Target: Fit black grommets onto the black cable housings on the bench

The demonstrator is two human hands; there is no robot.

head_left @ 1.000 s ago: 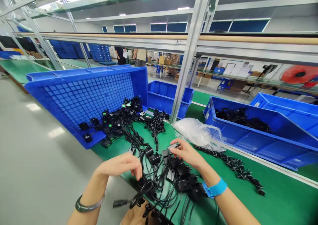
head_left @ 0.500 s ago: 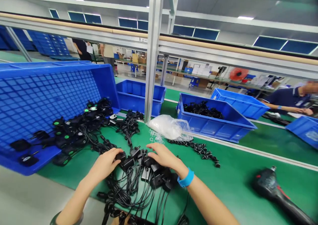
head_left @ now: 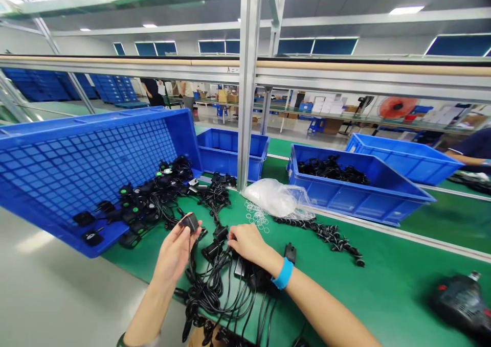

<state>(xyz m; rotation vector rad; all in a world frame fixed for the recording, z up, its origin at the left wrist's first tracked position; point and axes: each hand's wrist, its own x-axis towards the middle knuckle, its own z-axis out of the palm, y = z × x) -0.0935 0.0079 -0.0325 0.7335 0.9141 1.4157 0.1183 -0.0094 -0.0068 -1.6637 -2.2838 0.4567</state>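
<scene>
A black power adapter (head_left: 191,223) is held up in my left hand (head_left: 172,255), thumb and fingers closed on its sides. My right hand (head_left: 248,242), with a blue band (head_left: 283,274) at the wrist, lies over a heap of black adapters. Its fingers are curled together at the heap's left side, and what they pinch is hidden. Black cables (head_left: 215,285) from the heap run down over the table's near edge. One more adapter (head_left: 290,253) lies beyond my right wrist.
A tilted blue crate (head_left: 95,122) at left spills adapters onto the green table (head_left: 318,285). Behind are a plastic bag (head_left: 274,196), clear rings (head_left: 256,216), a row of black parts (head_left: 333,237) and a blue bin (head_left: 356,204). A power screwdriver (head_left: 460,303) lies right, below a metal post (head_left: 247,107).
My left hand has lifted an adapter from the heap and turned palm up. My right hand has curled its fingers down into the heap. The camera view has swung left.
</scene>
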